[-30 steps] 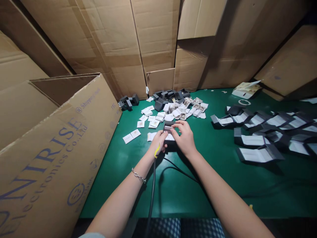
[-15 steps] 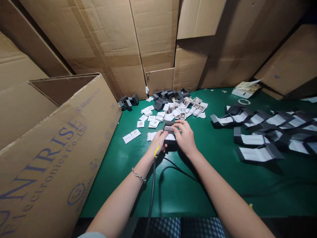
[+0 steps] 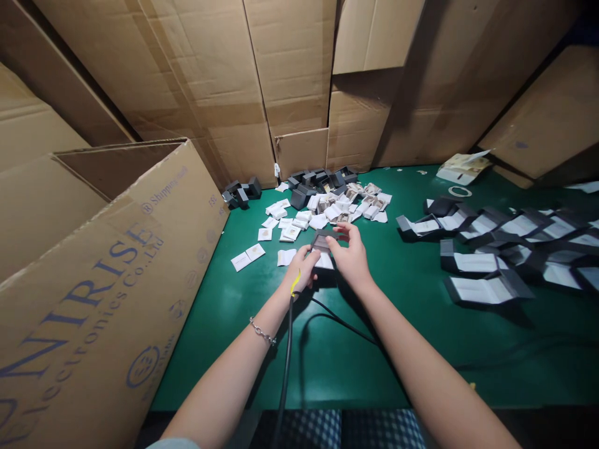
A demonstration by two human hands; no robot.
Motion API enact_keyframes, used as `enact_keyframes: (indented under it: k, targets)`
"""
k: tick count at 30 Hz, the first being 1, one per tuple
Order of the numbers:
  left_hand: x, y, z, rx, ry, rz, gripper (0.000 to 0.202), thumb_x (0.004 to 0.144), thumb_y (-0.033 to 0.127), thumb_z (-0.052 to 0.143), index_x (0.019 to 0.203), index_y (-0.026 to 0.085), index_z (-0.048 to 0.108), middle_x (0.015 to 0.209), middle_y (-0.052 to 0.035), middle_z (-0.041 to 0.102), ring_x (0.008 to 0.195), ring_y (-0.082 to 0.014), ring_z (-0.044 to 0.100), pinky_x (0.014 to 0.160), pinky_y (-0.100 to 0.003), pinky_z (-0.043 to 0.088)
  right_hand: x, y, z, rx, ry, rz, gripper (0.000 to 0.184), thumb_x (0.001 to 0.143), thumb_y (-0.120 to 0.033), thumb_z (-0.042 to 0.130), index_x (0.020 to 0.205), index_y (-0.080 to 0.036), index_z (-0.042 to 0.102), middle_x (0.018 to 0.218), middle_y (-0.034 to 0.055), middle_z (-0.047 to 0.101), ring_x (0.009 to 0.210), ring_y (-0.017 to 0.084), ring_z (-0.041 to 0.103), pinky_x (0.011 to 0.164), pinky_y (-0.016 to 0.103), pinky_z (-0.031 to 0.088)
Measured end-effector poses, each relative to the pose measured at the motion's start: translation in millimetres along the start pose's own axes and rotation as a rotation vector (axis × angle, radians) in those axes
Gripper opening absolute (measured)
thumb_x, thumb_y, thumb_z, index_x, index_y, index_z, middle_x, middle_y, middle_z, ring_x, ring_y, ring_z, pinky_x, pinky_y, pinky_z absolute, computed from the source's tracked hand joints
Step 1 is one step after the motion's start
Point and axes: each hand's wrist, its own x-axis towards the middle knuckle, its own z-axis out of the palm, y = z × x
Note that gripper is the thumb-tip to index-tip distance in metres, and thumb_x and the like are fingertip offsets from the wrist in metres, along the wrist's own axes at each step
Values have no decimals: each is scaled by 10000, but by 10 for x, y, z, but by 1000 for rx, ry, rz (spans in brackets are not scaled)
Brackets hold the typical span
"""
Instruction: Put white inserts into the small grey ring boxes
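A small dark gift-style box (image 3: pixel 326 239) is opened out between my hands, its white inner flap (image 3: pixel 324 259) facing up. My left hand (image 3: pixel 299 267) grips the box from its left side, thumb over the edge and fingers beneath. At the box's upper right, the thumb of my right hand (image 3: pixel 350 254) presses the dark part, with the fingers curled behind it. A loose white folded card (image 3: pixel 286 257) lies just left of the box. Beyond my hands is a heap of white card inserts (image 3: pixel 334 207), and dark empty-looking boxes (image 3: pixel 304 194) are piled behind it.
A large printed carton (image 3: pixel 154 262) stands on the left. Rows of opened dark boxes with white linings (image 3: pixel 477 262) spread over the right of the green table (image 3: pixel 397 349). A black cable (image 3: pixel 287 349) runs from my left wrist. Stacked cartons (image 3: pixel 210 75) wall off the back.
The pale insert my right fingers pinched at the box is no longer distinct; a grey panel shows there now. My right fingers have loosened and lifted slightly, the thumb staying on the box.
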Motion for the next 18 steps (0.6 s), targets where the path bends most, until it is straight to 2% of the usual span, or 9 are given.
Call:
enact_keyframes:
  k: [3,7,11,18]
  targets:
    - [3,-10,0,25,-9,21,250,826,351,448,1005,179,476,505,69,415,326,-55,391,292,-142,277,9,36,24,48,-70,50,403,703,-322,552,1080,-190,499,1066,98,578,973,214,543,859,382,433]
    - [4,-20,9,70,-25,35,274,823,360,447,1025,177,481,487,70,420,326,-63,402,295,-146,287,2,59,45,78,-135,98,373,707,-327,522,1060,-206,512,1052,72,591,957,211,549,872,379,422]
    - [3,-25,15,89,-36,36,299,819,379,466,1039,178,492,504,67,426,330,-61,410,304,-151,291,-6,94,81,189,-140,158,319,711,-331,482,1010,-222,505,994,50,594,886,200,553,798,360,451]
    - [3,-38,9,131,-59,78,336,821,379,477,1075,159,503,539,50,460,350,-64,423,314,-166,310,-18,64,128,339,-114,227,153,675,-296,456,802,-218,487,776,-1,563,710,155,531,661,288,469]
